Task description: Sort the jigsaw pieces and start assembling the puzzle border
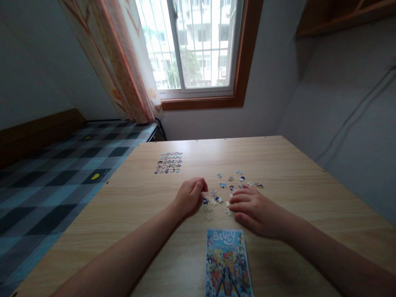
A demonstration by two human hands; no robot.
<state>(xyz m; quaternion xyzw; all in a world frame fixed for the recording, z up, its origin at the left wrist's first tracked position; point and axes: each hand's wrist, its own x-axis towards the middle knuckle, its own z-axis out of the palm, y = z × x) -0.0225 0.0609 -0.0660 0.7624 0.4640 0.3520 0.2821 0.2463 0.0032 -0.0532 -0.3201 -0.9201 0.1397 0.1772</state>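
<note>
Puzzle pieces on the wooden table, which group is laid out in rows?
The far-left block of small multicoloured jigsaw pieces, beyond the left hand; the loose pale and blue pieces nearer the right hand lie scattered.

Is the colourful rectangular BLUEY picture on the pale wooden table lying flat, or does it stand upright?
Lying flat: the BLUEY picture rests on the wooden table, its printed face turned upward.

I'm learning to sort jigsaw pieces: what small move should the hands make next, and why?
I'd probably have the right hand flip the pale piece beside it. That piece looks blank side up, while printed pieces nearby show colour, so turning it would likely reveal its picture.
</note>
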